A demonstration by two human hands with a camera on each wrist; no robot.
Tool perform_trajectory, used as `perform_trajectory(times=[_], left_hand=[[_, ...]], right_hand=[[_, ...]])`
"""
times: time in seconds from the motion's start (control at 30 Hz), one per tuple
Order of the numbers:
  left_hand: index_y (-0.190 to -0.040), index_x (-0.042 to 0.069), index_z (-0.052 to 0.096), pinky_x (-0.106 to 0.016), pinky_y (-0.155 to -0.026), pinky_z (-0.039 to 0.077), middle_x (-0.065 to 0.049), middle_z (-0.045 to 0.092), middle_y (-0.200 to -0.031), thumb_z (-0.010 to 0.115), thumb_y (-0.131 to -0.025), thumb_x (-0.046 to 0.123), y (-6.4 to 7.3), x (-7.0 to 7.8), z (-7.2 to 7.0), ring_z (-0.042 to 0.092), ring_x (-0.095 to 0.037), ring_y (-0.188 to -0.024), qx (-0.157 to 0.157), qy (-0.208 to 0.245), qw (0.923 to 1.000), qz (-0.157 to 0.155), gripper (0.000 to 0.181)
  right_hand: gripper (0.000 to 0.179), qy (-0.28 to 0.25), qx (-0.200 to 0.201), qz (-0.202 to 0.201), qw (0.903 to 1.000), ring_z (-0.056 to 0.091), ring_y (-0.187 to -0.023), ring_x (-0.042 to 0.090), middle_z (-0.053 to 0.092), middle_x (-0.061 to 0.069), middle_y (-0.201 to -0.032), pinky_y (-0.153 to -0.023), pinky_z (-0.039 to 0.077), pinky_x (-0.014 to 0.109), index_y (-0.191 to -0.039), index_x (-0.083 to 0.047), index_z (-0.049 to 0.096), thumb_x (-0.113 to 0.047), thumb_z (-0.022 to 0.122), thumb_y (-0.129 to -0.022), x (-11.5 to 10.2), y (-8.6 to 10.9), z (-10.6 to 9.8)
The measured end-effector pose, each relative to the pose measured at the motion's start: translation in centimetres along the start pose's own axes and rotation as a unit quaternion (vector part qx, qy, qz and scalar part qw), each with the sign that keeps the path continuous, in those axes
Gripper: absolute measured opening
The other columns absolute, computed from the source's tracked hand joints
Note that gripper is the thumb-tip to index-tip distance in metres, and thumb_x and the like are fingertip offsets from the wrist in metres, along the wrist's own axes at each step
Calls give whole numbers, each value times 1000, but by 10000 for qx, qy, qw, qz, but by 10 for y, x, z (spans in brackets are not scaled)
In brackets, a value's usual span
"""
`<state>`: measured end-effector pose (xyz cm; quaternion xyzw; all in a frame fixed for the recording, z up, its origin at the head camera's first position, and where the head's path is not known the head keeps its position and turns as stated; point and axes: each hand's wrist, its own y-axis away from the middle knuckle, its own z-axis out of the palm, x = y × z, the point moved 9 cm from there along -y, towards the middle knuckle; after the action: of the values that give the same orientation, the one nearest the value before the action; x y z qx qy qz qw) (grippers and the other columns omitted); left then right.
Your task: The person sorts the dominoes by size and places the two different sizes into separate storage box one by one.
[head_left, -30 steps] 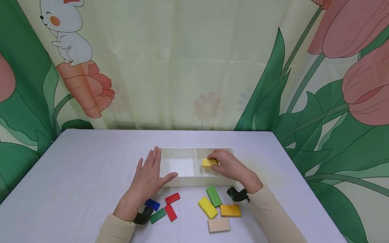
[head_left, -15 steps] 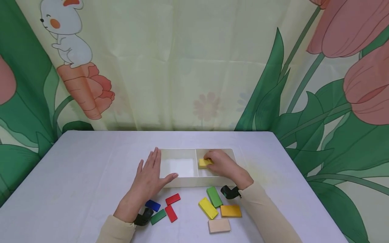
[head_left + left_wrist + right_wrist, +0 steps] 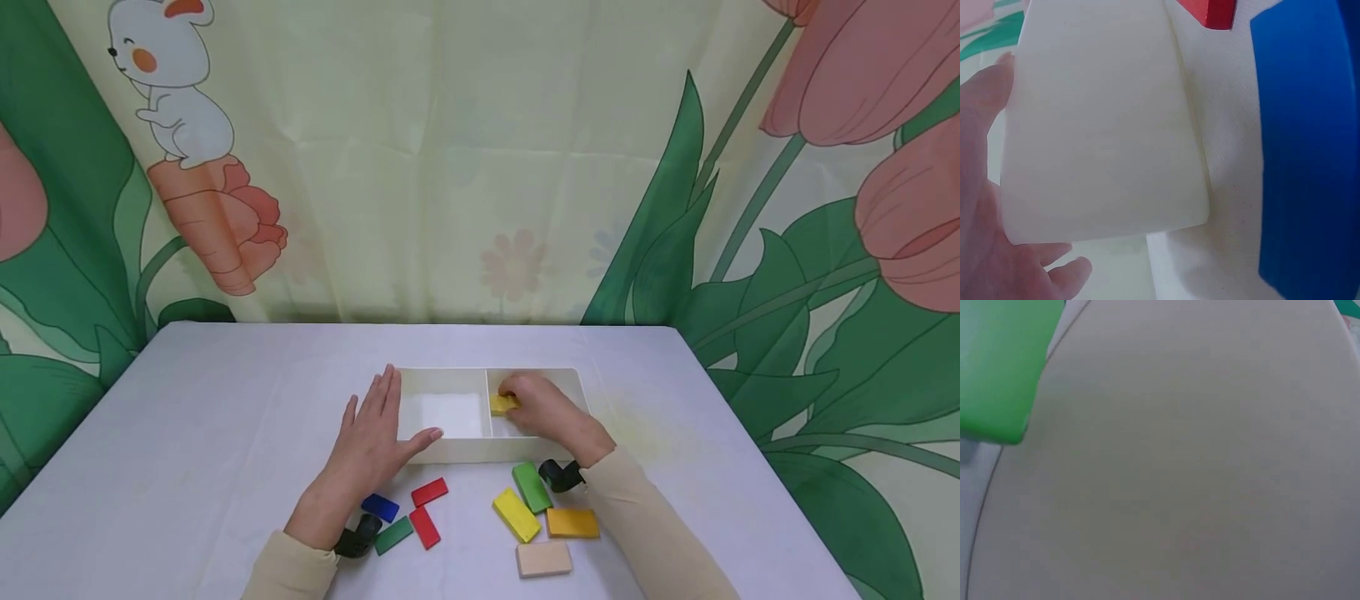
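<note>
White, the tray [image 3: 480,451] held a yellow block [image 3: 501,406], just on the three-o'clock side of its divider [image 3: 489,387], pinched by the right hand [image 3: 550,410]; the left hand [image 3: 367,437], straight-fingered, rested against the tray's nine-o'clock end; from the tray, two red blocks [image 3: 429,492] lay toward seven o'clock, a light green block [image 3: 532,487] and an orange block [image 3: 573,523] toward five
</note>
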<state>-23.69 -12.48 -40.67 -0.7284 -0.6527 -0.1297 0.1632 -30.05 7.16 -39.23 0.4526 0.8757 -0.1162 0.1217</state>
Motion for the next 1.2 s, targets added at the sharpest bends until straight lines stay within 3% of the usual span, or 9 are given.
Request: perform_trajectory(times=[0.27,0.57,0.83,1.2], left_hand=[[-158,2,11,-65,-120,13,-17,12,-167,62,-85,67,0,0,0,14,-39,-153,46,13,10000,36,111],[-158,2,10,-65,-121,13,-17,11,-167,61,-85,67,-1,1,0,14,-39,-153,-26,75,10000,23,111],[-158,2,11,-65,-120,14,-17,12,-167,62,-85,66,0,1,-2,16,-39,-153,22,94,9999,71,110],[-158,1,12,-65,-120,15,-18,13,-166,62,-86,65,2,1,0,17,-39,-153,25,64,9999,107,109]], right_hand=[[25,-92,-45,786,9969,60,-84,21,71,10,-97,-83,56,37,-102,2,73,10,70,-78,15,7,-4],[18,-270,47,1003,9946,54,-77,18,68,6,-90,-76,53,32,-100,-2,72,5,71,-83,16,4,-3],[23,-411,182,1199,9918,59,-83,19,70,9,-98,-80,56,34,-106,-2,69,3,72,-83,21,7,-6],[16,79,215,1025,9945,58,-77,17,71,8,-90,-75,56,34,-97,-1,74,3,73,-81,18,9,-8]])
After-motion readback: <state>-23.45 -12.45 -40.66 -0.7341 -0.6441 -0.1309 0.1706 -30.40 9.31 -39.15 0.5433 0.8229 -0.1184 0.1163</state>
